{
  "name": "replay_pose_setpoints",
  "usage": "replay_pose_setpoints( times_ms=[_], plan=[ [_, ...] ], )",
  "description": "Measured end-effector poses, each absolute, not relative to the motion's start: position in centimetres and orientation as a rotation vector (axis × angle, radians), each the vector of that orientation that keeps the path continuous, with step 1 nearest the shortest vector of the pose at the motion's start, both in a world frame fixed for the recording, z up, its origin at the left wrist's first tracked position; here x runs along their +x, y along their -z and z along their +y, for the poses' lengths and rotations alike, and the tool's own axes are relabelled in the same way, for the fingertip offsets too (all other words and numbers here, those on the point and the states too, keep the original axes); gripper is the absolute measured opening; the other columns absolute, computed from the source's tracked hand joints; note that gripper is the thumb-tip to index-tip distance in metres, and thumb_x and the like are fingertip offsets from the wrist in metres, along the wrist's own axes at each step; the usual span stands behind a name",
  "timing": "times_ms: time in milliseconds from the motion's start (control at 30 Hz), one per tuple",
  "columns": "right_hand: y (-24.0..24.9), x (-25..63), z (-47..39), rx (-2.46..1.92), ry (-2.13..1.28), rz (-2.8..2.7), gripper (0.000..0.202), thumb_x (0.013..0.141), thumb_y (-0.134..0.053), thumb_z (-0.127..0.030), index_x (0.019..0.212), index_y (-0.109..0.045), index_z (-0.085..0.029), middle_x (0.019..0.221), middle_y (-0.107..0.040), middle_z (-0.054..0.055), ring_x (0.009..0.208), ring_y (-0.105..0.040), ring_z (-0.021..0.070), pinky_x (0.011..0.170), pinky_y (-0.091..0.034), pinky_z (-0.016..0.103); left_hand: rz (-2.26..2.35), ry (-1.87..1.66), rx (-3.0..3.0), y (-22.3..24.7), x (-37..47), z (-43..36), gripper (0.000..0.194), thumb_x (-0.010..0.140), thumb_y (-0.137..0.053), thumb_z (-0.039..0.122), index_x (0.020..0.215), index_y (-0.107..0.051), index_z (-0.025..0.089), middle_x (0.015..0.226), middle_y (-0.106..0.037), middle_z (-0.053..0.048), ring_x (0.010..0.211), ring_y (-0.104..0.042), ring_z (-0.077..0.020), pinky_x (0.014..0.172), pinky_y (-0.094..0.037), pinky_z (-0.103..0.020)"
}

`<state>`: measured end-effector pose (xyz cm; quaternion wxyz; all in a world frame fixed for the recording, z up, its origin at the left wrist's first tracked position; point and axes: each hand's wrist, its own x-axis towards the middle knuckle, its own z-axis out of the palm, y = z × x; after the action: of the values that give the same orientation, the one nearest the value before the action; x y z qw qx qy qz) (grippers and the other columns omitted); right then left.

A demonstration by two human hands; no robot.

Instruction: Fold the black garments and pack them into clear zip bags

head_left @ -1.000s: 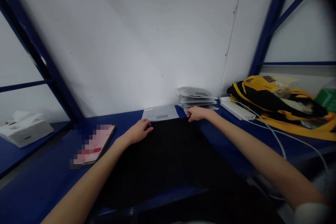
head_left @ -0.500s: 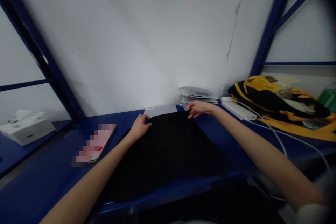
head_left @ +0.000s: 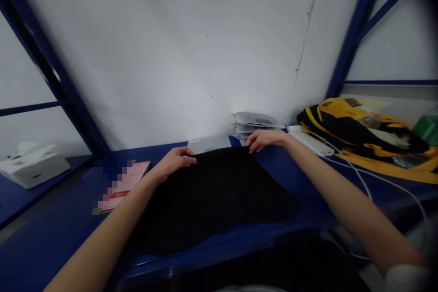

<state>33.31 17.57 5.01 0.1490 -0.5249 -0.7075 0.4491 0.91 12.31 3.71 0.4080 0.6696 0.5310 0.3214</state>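
A black cloth [head_left: 219,196] lies spread on the blue table [head_left: 65,232], its far edge narrow and its near part wider. My left hand [head_left: 176,162] pinches the far left corner of the cloth between thumb and fingers. At the far right corner, my right hand [head_left: 262,139] has its fingers closed on the same edge. Between the two hands the edge runs nearly straight. A flat grey packet [head_left: 210,144] with a small white label lies just beyond it.
Clear plastic packets [head_left: 255,119] are stacked by the wall. To the right are a white power bank [head_left: 311,143] with cables and a black and yellow bag [head_left: 362,130]. A phone [head_left: 128,182] and a white tissue box [head_left: 34,165] are on the left.
My left hand has shifted slightly left and its fingers have drawn flatter along the edge. My right hand has moved slightly right. The cloth's near edge has shifted a little.
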Motion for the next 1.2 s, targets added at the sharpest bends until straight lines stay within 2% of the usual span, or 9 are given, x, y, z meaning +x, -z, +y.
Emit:
replay_pose_setpoints(
  times_ms=[267,433,533,633,767,867,1000,1200],
  plan=[
    [-5.0,33.3,17.4,-1.577,-1.128,-2.42,0.015,0.057,-0.062,-0.013,0.066,-0.052,-0.018,0.06,-0.052,-0.005,0.059,-0.051,0.0096,0.054,-0.041,0.02,1.291,-0.627,2.169,-3.5,1.6,11.3,0.011,0.065,-0.059,0.027,0.064,-0.053,0.018,0.093,-0.061,-0.002,0.08,-0.058,-0.0162,0.076,-0.044,-0.031],
    [-4.4,32.6,17.5,-1.698,-0.92,-2.614,0.013,0.058,-0.062,-0.014,0.065,-0.052,-0.018,0.053,-0.045,-0.006,0.05,-0.041,0.0073,0.045,-0.031,0.019,1.335,-0.523,2.427,-3.2,1.7,11.1,0.009,0.068,-0.056,0.027,0.064,-0.055,0.019,0.087,-0.058,-0.001,0.076,-0.055,-0.0156,0.073,-0.042,-0.029],
    [-4.0,32.1,17.4,-1.773,-0.823,-2.671,0.013,0.057,-0.063,-0.013,0.064,-0.054,-0.017,0.052,-0.045,-0.006,0.048,-0.039,0.0068,0.044,-0.029,0.019,1.323,-0.451,2.515,-2.8,1.8,11.1,0.016,0.073,-0.052,0.032,0.063,-0.055,0.019,0.085,-0.056,-0.002,0.071,-0.054,-0.0151,0.069,-0.041,-0.028],
    [-3.8,31.9,17.4,-1.875,-0.897,-2.68,0.012,0.058,-0.063,-0.016,0.068,-0.057,-0.018,0.054,-0.047,-0.006,0.047,-0.038,0.0068,0.045,-0.029,0.02,1.333,-0.394,2.566,-2.4,2.0,11.2,0.023,0.077,-0.046,0.034,0.063,-0.056,0.018,0.084,-0.054,-0.003,0.069,-0.053,-0.0149,0.068,-0.041,-0.029],
    [-4.0,31.9,17.2,-1.917,-0.949,-2.691,0.015,0.06,-0.062,-0.021,0.074,-0.059,-0.018,0.058,-0.048,-0.005,0.049,-0.04,0.0072,0.047,-0.031,0.02,1.404,-0.345,2.6,-2.0,2.3,11.1,0.011,0.074,-0.049,0.028,0.072,-0.056,0.019,0.083,-0.053,-0.002,0.07,-0.052,-0.0155,0.067,-0.04,-0.028],
    [-4.9,31.9,16.5,-1.886,-0.886,-2.719,0.014,0.063,-0.061,-0.025,0.074,-0.057,-0.017,0.06,-0.047,-0.004,0.052,-0.04,0.008,0.048,-0.03,0.021,1.388,-0.37,2.632,-2.4,2.6,10.7,0.009,0.075,-0.048,0.025,0.079,-0.054,0.02,0.085,-0.052,-0.002,0.074,-0.051,-0.0152,0.067,-0.039,-0.027],
    [-6.7,31.8,14.7,-1.724,-0.783,-2.763,0.018,0.065,-0.061,-0.031,0.074,-0.055,-0.017,0.059,-0.044,-0.004,0.054,-0.039,0.0091,0.048,-0.029,0.022,1.357,-0.371,2.669,-3.9,3.1,9.3,0.012,0.078,-0.045,0.028,0.078,-0.053,0.02,0.087,-0.051,-0.002,0.071,-0.049,-0.0137,0.065,-0.039,-0.026],
    [-8.2,31.1,10.5,-1.399,-0.898,-2.868,0.021,0.068,-0.06,-0.036,0.076,-0.054,-0.017,0.063,-0.047,-0.004,0.056,-0.042,0.0091,0.05,-0.03,0.021,1.292,-0.167,2.526,-6.3,3.8,6.3,0.017,0.079,-0.046,0.033,0.08,-0.056,0.02,0.081,-0.055,0.0,0.067,-0.051,-0.013,0.06,-0.038,-0.024]
  ],
)
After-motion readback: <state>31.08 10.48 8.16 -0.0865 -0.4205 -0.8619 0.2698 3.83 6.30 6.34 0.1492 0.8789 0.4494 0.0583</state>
